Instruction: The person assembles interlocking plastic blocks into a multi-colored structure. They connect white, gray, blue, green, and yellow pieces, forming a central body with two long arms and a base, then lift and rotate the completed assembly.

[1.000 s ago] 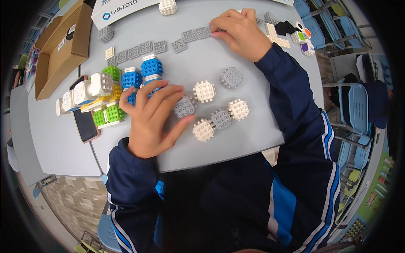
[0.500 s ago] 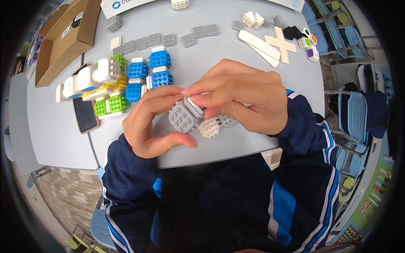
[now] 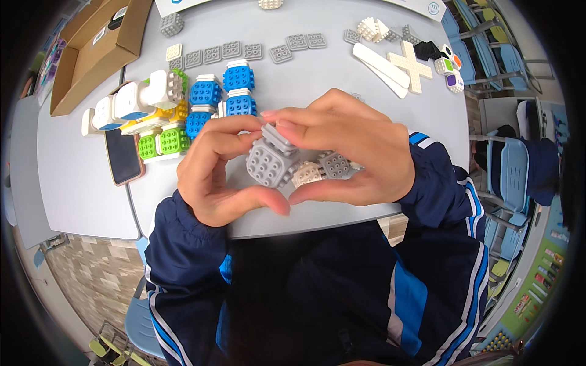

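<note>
Between my two hands is a grey studded cube block (image 3: pixel 267 165) with a flat grey connector tile (image 3: pixel 279 139) against its upper right side. The fingers of my left hand (image 3: pixel 213 168) curl along the block's far left side, with the thumb stretched out at the near side. My right hand (image 3: pixel 363 152) presses its fingertips on the tile, its thumb below, near the tip of the left thumb. Beside the grey block, partly covered by my right hand, are a white studded block (image 3: pixel 308 174) and another grey studded block (image 3: pixel 336 165).
Left of my hands stands an assembly of white, green and yellow blocks (image 3: pixel 165 141) beside blue blocks (image 3: pixel 204 93) and a phone (image 3: pixel 125 157). Several grey tiles (image 3: pixel 231 49) lie farther back. White strips (image 3: pixel 381 70) and a cross-shaped plate (image 3: pixel 412 67) lie far right; a cardboard box (image 3: pixel 67 79) stands far left.
My right thumb has left the tile and moved toward me, opening the hand around the blocks. More of the tile and the second grey block now shows. The view has shifted slightly.
</note>
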`<state>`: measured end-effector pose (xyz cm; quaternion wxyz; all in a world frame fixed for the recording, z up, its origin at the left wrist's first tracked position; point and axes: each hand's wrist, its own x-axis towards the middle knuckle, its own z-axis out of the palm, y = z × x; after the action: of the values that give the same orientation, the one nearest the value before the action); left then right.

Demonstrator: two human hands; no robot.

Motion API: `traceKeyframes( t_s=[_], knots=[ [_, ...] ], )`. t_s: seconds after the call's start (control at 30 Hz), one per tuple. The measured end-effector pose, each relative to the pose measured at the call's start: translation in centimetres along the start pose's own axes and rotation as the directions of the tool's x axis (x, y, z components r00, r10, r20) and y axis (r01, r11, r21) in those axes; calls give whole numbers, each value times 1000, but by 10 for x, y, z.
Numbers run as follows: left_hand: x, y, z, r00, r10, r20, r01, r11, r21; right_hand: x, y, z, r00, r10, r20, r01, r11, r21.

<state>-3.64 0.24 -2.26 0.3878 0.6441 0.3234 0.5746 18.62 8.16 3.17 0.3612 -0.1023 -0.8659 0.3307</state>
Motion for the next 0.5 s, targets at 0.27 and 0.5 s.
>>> traceKeyframes(
  t_s=[0.27,0.5],
  knots=[
    [-2,-2,11,999,-33,41,38,989,-141,-1,-5,16,993,-63,-103,49,990,-133],
    [-6,-1,13,994,-103,18,105,969,-223,-1,-1,15,991,-64,-118,44,985,-167]
  ],
)
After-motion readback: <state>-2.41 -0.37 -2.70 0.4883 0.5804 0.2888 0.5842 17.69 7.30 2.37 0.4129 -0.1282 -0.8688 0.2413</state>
